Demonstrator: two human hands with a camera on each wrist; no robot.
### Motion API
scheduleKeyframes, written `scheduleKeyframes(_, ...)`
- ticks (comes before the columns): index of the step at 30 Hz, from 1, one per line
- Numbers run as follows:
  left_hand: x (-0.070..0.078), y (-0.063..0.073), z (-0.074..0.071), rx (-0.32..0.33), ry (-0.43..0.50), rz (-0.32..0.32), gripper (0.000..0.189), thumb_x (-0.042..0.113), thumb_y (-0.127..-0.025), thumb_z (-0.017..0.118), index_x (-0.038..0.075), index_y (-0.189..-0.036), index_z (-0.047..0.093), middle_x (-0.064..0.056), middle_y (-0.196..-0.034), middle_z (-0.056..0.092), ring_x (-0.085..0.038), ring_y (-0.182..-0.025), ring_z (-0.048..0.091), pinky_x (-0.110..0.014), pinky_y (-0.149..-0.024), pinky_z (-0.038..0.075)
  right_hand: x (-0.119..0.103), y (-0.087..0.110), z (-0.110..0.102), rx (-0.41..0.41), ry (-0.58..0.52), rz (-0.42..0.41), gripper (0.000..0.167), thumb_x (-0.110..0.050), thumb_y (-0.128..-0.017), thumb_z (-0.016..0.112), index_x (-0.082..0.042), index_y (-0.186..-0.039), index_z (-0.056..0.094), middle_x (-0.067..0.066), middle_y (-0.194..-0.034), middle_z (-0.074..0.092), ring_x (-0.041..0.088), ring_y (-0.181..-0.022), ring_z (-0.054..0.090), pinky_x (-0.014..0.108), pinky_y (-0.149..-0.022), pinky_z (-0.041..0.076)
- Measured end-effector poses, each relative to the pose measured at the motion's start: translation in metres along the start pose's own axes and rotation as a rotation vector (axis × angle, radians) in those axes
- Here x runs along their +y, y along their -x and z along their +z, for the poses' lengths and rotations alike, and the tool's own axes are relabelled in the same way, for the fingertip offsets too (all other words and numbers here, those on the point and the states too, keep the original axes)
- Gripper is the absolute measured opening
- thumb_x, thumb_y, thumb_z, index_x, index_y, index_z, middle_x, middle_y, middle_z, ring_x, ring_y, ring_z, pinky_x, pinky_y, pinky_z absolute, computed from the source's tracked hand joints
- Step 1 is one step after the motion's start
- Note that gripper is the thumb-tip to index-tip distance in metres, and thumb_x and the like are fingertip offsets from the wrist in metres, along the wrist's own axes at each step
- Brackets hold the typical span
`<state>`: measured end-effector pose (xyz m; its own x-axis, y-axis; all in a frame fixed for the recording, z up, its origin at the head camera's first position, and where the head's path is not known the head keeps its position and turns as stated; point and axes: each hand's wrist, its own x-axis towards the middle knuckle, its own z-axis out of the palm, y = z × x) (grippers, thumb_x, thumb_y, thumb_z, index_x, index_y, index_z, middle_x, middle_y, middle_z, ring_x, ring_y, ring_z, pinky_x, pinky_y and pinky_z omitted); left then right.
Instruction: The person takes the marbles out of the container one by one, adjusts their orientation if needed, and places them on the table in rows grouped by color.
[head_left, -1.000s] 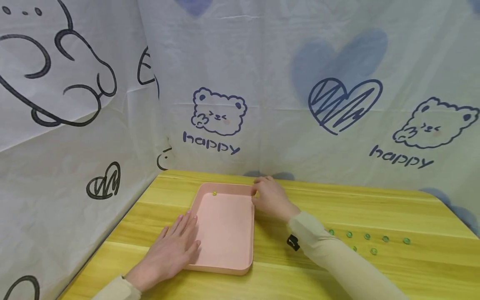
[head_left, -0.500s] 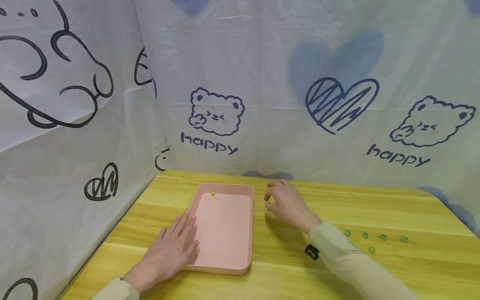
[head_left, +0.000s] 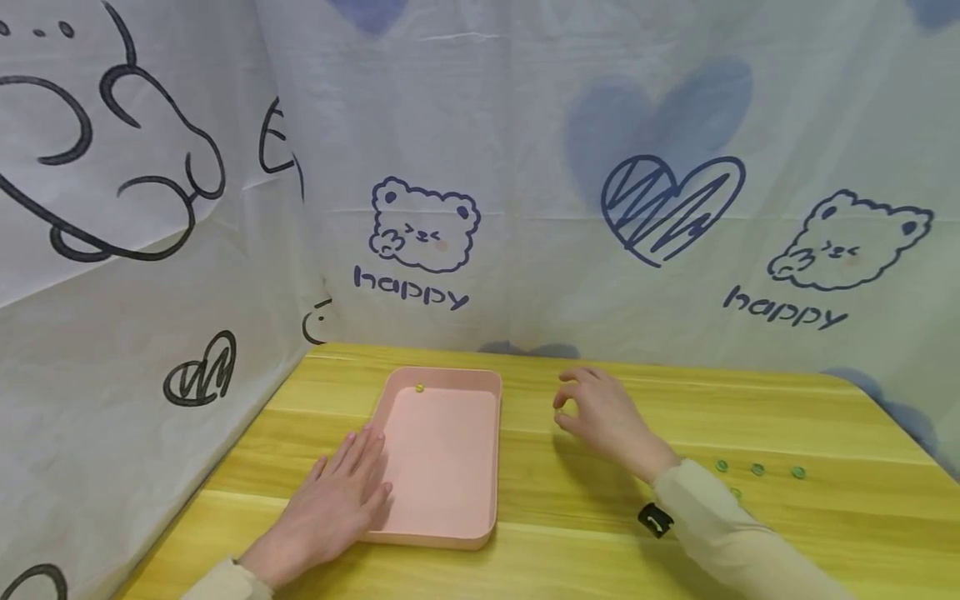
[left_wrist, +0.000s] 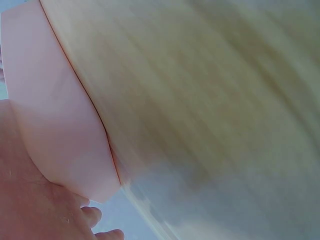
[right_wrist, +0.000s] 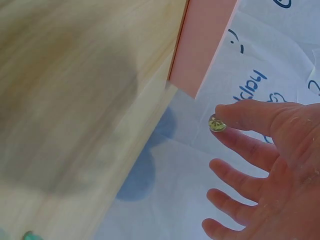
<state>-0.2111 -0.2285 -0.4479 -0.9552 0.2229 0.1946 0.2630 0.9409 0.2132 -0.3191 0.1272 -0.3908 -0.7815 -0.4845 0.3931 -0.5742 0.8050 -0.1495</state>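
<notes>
My right hand is raised over the table to the right of the pink tray. In the right wrist view it pinches a small yellow-green glass gem between thumb and index fingertip, the other fingers spread. My left hand lies with fingers straight across the tray's near left rim; the left wrist view shows it against the tray's pink side wall. One small yellow gem sits in the tray's far left corner.
Several green glass gems lie on the wooden table to the right, some hidden by the right sleeve. Printed white cloth hangs behind and to the left of the table.
My right hand has moved right, from the tray's far right corner out over the table, and its sleeve now covers more green gems. The left hand stays on the rim. The view has shifted slightly.
</notes>
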Motion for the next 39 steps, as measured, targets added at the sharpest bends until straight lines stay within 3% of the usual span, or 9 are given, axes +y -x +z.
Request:
scheduleKeyframes(9, -0.001, 0.001, 0.001, -0.006, -0.01, 0.008, 0.064, 0.041, -0.105, 0.042, 0.002, -0.154, 0.028, -0.018, -0.161, 0.017, -0.039, -0.146, 0.017, -0.065, -0.11, 0.019, 0.015, 0.02, -0.008, 0.002, 0.001, 0.045, 0.008, -0.016, -0.086, 0.075, -0.011, -0.091, 0.076, 0.016, -0.13, 0.059, 0.04, -0.123, 0.049, 0.055, -0.1, 0.04)
scheduleKeyframes(39, 0.002, -0.001, 0.001, -0.003, -0.018, 0.002, 0.064, 0.041, -0.105, 0.041, 0.002, -0.155, 0.027, -0.017, -0.161, 0.016, -0.038, -0.147, 0.016, -0.065, -0.11, 0.019, 0.075, 0.085, -0.036, 0.005, 0.086, 0.152, 0.007, -0.015, -0.082, 0.078, -0.011, -0.088, 0.075, 0.022, -0.126, 0.059, 0.046, -0.119, 0.049, 0.062, -0.095, 0.04)
